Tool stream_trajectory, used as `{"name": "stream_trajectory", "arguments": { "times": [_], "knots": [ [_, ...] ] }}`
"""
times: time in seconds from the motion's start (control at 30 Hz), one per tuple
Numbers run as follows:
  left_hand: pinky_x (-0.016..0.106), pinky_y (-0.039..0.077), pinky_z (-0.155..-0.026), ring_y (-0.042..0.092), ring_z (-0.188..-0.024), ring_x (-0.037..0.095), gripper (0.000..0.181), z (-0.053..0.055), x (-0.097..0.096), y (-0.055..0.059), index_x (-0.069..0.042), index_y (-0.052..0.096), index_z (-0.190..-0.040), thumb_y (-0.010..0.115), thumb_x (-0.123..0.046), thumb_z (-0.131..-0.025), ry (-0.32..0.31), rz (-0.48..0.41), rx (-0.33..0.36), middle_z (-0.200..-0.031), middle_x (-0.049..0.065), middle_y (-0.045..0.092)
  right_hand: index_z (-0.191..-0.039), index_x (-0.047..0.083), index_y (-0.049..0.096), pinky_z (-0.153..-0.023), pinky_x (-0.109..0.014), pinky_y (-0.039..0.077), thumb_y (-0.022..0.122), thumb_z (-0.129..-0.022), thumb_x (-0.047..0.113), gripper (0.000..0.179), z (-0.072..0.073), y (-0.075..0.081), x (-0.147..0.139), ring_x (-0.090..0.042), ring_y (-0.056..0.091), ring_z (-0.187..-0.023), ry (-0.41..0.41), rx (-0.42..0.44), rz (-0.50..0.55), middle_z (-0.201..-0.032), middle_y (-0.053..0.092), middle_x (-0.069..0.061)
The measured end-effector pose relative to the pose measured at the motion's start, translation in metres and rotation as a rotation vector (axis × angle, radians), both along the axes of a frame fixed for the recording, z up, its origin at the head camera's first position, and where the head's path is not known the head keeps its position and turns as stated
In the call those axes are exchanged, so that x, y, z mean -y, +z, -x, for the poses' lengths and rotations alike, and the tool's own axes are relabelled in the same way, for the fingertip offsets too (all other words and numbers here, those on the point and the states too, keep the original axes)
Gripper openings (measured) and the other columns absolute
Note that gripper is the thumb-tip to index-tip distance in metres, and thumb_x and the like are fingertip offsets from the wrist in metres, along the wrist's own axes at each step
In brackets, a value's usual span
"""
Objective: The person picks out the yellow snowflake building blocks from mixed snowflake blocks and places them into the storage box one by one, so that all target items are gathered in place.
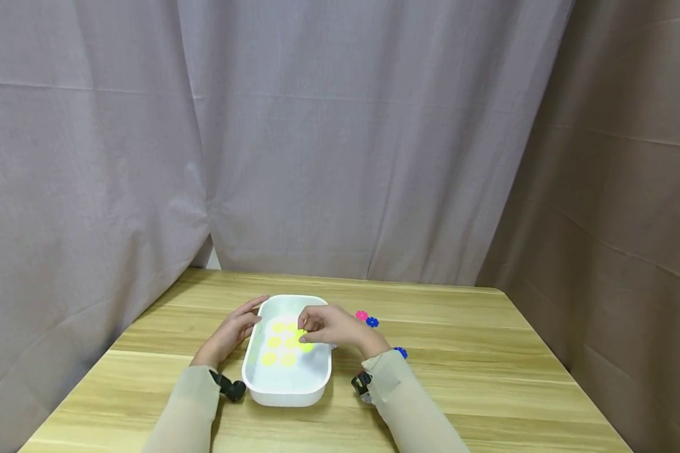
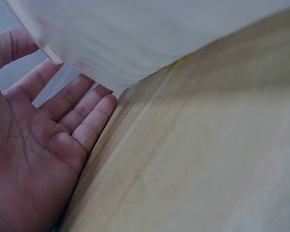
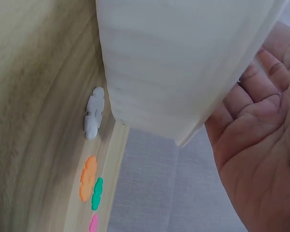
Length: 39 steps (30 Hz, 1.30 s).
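Observation:
A white rectangular tray point(image 1: 288, 399) lies on the table with several yellow snowflake discs point(image 1: 269, 358) spread flat on its floor. Over its right half, my right hand point(image 1: 337, 325) pinches a yellow snowflake disc point(image 1: 305, 345) between thumb and fingers. The tray wall hides these fingertips in the right wrist view. My left hand point(image 1: 232, 331) touches the tray's left side. Its fingers point(image 2: 70, 99) lie fairly straight against the outer wall, and the thumb is up by the rim.
Right of the tray lie a pink disc point(image 1: 361, 315) and blue discs point(image 1: 372, 322). White point(image 3: 94, 113), orange point(image 3: 88, 179) and green discs point(image 3: 97, 194) show beside the tray in the right wrist view. Grey curtains point(image 1: 340, 157) hang behind the wooden table point(image 1: 487, 377).

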<state>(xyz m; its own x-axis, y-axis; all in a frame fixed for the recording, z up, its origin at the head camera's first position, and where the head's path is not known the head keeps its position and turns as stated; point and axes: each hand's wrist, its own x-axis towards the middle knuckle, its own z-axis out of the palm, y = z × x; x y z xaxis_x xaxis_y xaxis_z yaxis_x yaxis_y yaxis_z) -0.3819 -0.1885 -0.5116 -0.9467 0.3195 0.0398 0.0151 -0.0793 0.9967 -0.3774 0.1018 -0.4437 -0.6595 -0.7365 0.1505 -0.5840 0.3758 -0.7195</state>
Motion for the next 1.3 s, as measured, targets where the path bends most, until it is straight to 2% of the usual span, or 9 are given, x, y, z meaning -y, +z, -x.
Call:
{"name": "stream_trajectory", "arguments": {
  "times": [0.17, 0.3, 0.5, 0.63, 0.87, 1.1, 1.3],
  "knots": [
    [0.030, 0.048, -0.103, 0.045, -0.137, 0.033, 0.056, 0.000, 0.000, -0.001, -0.015, 0.036, -0.157, 0.047, -0.010, -0.101, 0.000, 0.000, 0.008, -0.153, 0.021, 0.041, -0.100, 0.019, 0.068, -0.076, -0.024, 0.056, 0.079, -0.088, 0.019, 0.016, 0.000, 0.000, 0.002, -0.007, 0.065, -0.083, -0.002, 0.011, -0.045, -0.085, 0.070, 0.009],
    [0.031, 0.050, -0.101, 0.048, -0.134, 0.032, 0.057, 0.001, 0.000, 0.000, -0.015, 0.036, -0.157, 0.047, -0.010, -0.101, -0.007, 0.001, -0.003, -0.152, 0.022, 0.041, -0.102, 0.016, 0.071, -0.078, -0.023, 0.056, 0.077, -0.089, 0.019, 0.014, 0.001, 0.002, 0.001, -0.005, 0.066, -0.082, 0.015, -0.034, -0.090, -0.084, 0.069, 0.011],
    [0.029, 0.051, -0.098, 0.052, -0.130, 0.029, 0.057, 0.002, -0.001, 0.001, -0.016, 0.037, -0.157, 0.048, -0.010, -0.101, -0.006, 0.008, -0.007, -0.151, 0.021, 0.042, -0.101, 0.016, 0.074, -0.074, -0.019, 0.053, 0.076, -0.091, 0.018, 0.011, 0.002, 0.001, 0.004, 0.000, 0.062, -0.078, 0.075, -0.092, -0.243, -0.081, 0.067, 0.015],
    [0.029, 0.051, -0.099, 0.050, -0.132, 0.030, 0.057, 0.002, -0.001, 0.001, -0.015, 0.037, -0.156, 0.047, -0.009, -0.101, -0.002, 0.008, -0.002, -0.151, 0.022, 0.042, -0.099, 0.019, 0.075, -0.070, -0.018, 0.051, 0.076, -0.090, 0.018, 0.009, 0.000, -0.001, 0.007, 0.001, 0.059, -0.076, 0.072, -0.111, -0.318, -0.080, 0.066, 0.016],
    [0.029, 0.050, -0.100, 0.047, -0.135, 0.035, 0.058, 0.002, 0.001, -0.001, -0.014, 0.034, -0.158, 0.047, -0.008, -0.101, -0.015, 0.011, -0.008, -0.153, 0.023, 0.039, -0.092, 0.017, 0.077, -0.073, -0.016, 0.051, 0.074, -0.090, 0.008, 0.010, -0.003, -0.003, 0.010, 0.002, 0.059, -0.078, 0.073, -0.142, -0.346, -0.083, 0.069, 0.013],
    [0.029, 0.050, -0.100, 0.046, -0.135, 0.036, 0.059, 0.001, 0.001, 0.000, -0.014, 0.034, -0.158, 0.047, -0.009, -0.100, -0.016, 0.005, -0.007, -0.153, 0.023, 0.040, -0.090, 0.015, 0.077, -0.073, -0.015, 0.051, 0.075, -0.089, 0.006, 0.009, -0.003, -0.005, 0.010, 0.002, 0.059, -0.078, 0.099, -0.175, -0.356, -0.085, 0.072, 0.007],
    [0.031, 0.050, -0.100, 0.045, -0.136, 0.038, 0.058, 0.001, 0.001, 0.000, -0.014, 0.034, -0.158, 0.046, -0.008, -0.101, -0.018, -0.001, -0.009, -0.153, 0.023, 0.040, -0.087, 0.017, 0.077, -0.071, -0.016, 0.050, 0.075, -0.089, 0.009, 0.009, -0.003, -0.005, 0.011, 0.001, 0.057, -0.076, 0.078, -0.196, -0.376, -0.080, 0.067, 0.013]
  ]
}}
